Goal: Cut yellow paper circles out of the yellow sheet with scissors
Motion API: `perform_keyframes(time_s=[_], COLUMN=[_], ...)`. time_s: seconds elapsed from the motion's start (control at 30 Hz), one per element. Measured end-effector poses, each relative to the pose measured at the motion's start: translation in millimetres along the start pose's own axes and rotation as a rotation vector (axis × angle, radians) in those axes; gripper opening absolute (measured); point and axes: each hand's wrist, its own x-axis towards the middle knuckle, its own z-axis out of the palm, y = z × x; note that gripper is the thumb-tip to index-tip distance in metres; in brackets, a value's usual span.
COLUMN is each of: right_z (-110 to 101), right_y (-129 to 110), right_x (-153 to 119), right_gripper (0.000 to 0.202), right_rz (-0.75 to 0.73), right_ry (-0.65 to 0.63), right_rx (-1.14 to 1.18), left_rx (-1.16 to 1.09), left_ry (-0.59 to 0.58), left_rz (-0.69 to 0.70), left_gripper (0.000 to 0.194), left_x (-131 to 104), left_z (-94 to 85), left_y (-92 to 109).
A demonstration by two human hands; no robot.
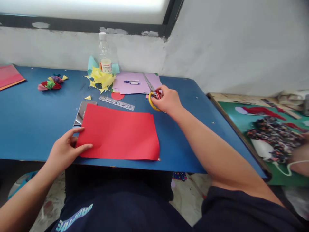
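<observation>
A red sheet of paper [118,133] lies near the front edge of the blue table, apparently folded or doubled. At its left edge is my left hand [64,146], thumb on top and fingers at the side, gripping the paper. Beneath the paper's upper left corner a phone [80,112] is partly covered. My right hand [169,100] is closed around the handles of scissors [150,85], one loop yellow and one red. Their blades point up and left over the purple paper [151,79]. A clear ruler [117,102] lies just beyond the red sheet.
Two pens [131,82] rest on the purple paper. Behind stand a plastic bottle [105,53] and cut yellow paper [101,79]. Colourful crafted pieces [53,82] and pink sheets [11,76] lie left. A green table [231,112] with patterned fabric adjoins at right.
</observation>
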Motion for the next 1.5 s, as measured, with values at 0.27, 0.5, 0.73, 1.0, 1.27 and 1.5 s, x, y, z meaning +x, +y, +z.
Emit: perform_keyframes(time_s=[0.27,0.5,0.73,1.0,1.27,1.5], right_z=[41,64,64,54,44,62], right_y=[5,14,18,10,-77,-119], right_x=[68,70,74,71,16,-46], right_gripper=[0.05,0.049,0.05,0.052,0.079,0.104], right_rz=[0.09,0.073,0.055,0.053,-0.508,-0.603], right_ry=[0.034,-0.027,-0.082,-0.118,-0.392,-0.59], right_rx=[-0.133,-0.187,-0.197,-0.178,0.193,-0.02], left_rx=[-0.207,-0.248,-0.336,-0.473,-0.557,-0.365], left_ry=[-0.055,-0.054,-0.065,-0.092,-0.086,-0.026], left_rz=[-0.088,-0.057,-0.081,-0.132,-0.108,-0.139], left_gripper=[0.127,0.107,0.086,0.077,0.076,0.076], left_x=[3,7,13,19,20,22], left_z=[4.4,2.3,-0.5,-0.7,1.4,-37.2], left_y=[4,-9,-7,7,26,17])
